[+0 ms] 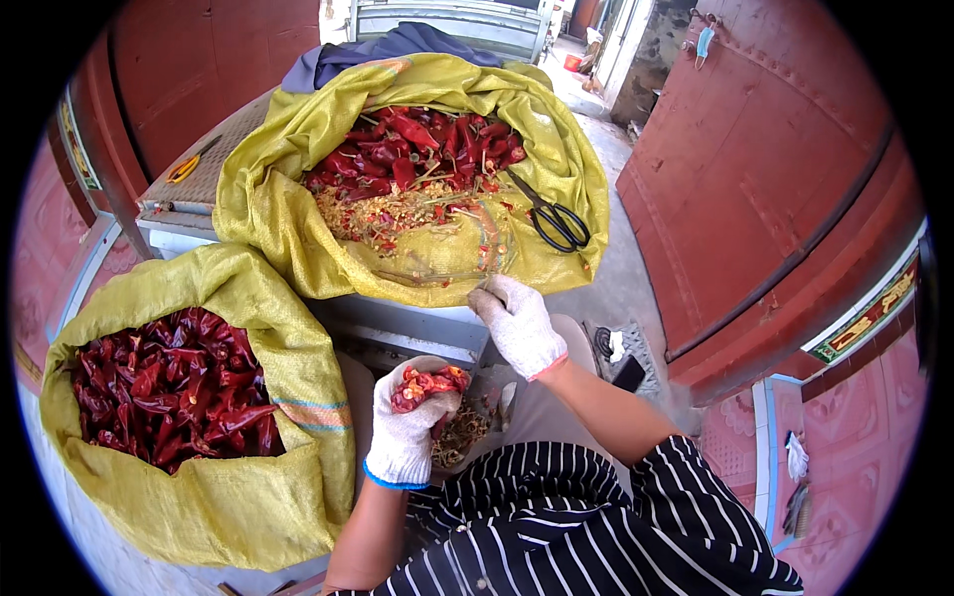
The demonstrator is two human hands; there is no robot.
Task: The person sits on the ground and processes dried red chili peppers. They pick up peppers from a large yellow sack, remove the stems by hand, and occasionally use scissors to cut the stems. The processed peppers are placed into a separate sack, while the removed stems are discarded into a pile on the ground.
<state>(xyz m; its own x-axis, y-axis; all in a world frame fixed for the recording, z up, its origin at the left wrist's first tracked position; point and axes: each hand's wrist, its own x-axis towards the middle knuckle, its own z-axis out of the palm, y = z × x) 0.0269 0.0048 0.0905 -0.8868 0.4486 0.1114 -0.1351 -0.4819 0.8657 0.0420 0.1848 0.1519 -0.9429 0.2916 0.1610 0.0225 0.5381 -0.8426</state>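
My left hand (402, 437), in a white knit glove with a blue cuff, is closed around red chili peppers (425, 387), the upper one torn with its pale inside showing. My right hand (524, 328), gloved in white with a red cuff, is at the near edge of the spread yellow sack (263, 184). Its fingers are pressed together; what they hold, if anything, is too small to make out. On that sack lie a heap of red chilies (402, 159), loose yellow seeds (373, 214) and black-handled scissors (559, 226). A second yellow sack (229, 512), rolled open at left, is full of dark red chilies (174, 392).
Yellow-handled scissors (185, 169) rest on the textured metal surface beyond the sack. Between my legs is a pile of stems and scraps (459, 437). A black flat object (630, 374) lies right of my leg. A red metal door (745, 189) stands at right.
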